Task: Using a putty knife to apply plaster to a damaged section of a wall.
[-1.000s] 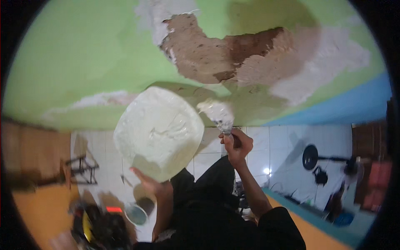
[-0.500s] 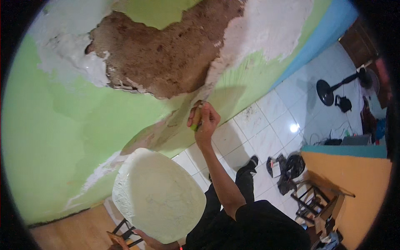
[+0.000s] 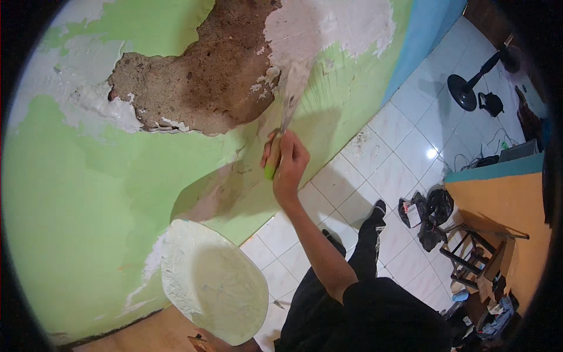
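Note:
My right hand (image 3: 288,161) is closed around the yellow-green and wooden handle of a putty knife (image 3: 287,114). Its blade points up and lies against the green wall, beside the right edge of a bare brown patch (image 3: 199,88) where the surface has come away. Smeared white putty (image 3: 328,29) borders this patch on both sides. Low on the left, my left hand (image 3: 214,340) supports a large pale basin (image 3: 217,287), with white putty smeared along its left side. The fingers of that hand are mostly hidden behind the basin.
White floor tiles (image 3: 375,158) run along the wall's foot. Black plastic bags (image 3: 431,217) lie on the right, near an upturned wooden chair (image 3: 478,258) and an orange partition (image 3: 498,202). A black stand fan (image 3: 463,92) stands farther back.
The whole view has shifted and turned a little. My right wrist has tilted, and the knife's blade now shows against the wall, pointing up. The basin sits slightly lower in view.

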Action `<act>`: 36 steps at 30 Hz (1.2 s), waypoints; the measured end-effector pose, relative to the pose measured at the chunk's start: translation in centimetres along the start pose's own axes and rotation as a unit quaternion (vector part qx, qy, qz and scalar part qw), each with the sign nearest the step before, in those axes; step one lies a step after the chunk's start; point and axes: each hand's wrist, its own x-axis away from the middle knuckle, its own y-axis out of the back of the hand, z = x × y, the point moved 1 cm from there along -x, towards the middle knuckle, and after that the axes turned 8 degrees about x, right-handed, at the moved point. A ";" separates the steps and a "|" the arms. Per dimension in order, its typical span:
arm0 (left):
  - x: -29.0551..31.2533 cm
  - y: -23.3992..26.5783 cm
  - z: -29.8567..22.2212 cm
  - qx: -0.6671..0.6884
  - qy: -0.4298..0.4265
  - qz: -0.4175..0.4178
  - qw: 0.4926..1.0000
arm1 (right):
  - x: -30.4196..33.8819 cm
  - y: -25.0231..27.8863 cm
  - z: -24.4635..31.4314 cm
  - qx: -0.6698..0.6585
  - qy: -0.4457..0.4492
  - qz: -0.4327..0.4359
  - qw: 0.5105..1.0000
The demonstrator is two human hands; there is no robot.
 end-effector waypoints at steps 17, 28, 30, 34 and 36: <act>10.2 6.3 -7.8 -0.578 -0.206 0.014 0.789 | 8.9 -0.2 -3.0 0.093 -0.020 0.034 0.995; 11.3 6.0 -7.0 -0.865 -0.368 -0.104 0.325 | 2.0 1.5 -2.1 0.206 0.105 0.028 0.972; 10.2 6.1 -6.6 -0.838 -0.396 -0.098 0.362 | 3.5 3.2 -3.3 0.248 0.113 0.044 0.961; 9.5 6.1 -6.5 -0.824 -0.382 -0.135 0.396 | 4.6 4.5 -3.3 0.213 0.067 0.068 0.972; 10.1 5.2 -6.2 -0.840 -0.379 -0.141 0.361 | 3.9 2.7 -1.1 0.197 0.084 0.047 0.976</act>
